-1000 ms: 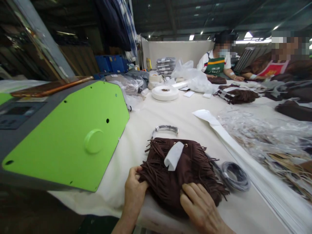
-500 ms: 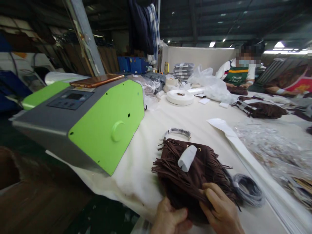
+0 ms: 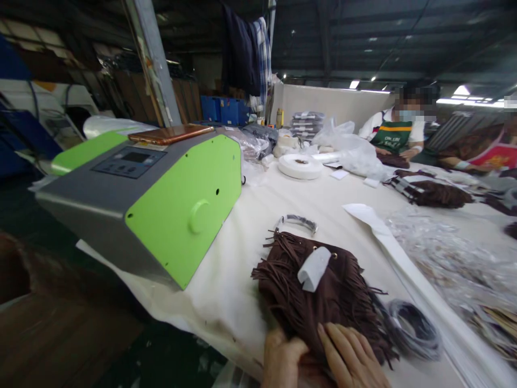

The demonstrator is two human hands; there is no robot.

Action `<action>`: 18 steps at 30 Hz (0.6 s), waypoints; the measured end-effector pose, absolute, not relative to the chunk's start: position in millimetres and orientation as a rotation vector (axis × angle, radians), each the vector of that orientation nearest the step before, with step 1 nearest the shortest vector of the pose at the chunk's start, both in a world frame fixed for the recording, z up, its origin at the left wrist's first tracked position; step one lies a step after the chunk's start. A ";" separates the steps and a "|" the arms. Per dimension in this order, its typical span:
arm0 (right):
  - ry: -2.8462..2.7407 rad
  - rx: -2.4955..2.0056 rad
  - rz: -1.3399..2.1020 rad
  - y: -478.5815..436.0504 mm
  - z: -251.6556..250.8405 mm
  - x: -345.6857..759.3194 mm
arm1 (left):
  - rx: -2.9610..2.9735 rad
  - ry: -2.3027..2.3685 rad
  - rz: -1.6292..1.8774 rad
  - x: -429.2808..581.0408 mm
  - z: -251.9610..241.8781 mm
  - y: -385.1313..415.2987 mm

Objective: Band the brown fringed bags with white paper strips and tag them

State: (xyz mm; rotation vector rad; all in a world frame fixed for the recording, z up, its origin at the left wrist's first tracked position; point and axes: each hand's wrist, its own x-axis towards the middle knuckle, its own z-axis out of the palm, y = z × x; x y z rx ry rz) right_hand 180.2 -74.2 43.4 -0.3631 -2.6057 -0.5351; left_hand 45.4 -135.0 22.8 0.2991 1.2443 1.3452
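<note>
A dark brown fringed bag [image 3: 323,296] lies on the white-covered table, with a piece of white paper [image 3: 313,268] on its upper part. My left hand [image 3: 283,358] grips the bag's near edge, thumb on top and the other fingers hidden beneath. My right hand [image 3: 350,353] rests on the bag's near part, its fingers stretched out over the fabric. Beyond the bag is its wrapped, curved handle [image 3: 299,221]. A coiled dark strap [image 3: 415,330] in clear wrap lies just right of the bag.
A green and grey machine [image 3: 181,210] stands at the left, a copper-coloured flat object [image 3: 172,134] on top. Behind are a white tape roll [image 3: 300,166] and plastic bags. Clear plastic packets [image 3: 456,258] cover the right side. A person in a green apron [image 3: 391,134] works across the table.
My right hand has gone from pinching the bag's fabric to lying spread on it. My left hand has shifted slightly right. The whole view has shifted a little.
</note>
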 end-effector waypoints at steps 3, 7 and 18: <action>-2.599 -0.374 -0.507 -65.9 40.9 187.5 | 0.332 1.165 1.291 39.1 27.6 -141.5; -2.478 -0.500 -0.342 -56.0 17.9 200.9 | 0.354 1.306 1.294 15.2 38.4 -141.2; -2.368 -0.591 -0.387 -74.9 30.2 178.0 | 0.893 1.883 1.423 -30.8 36.0 -121.9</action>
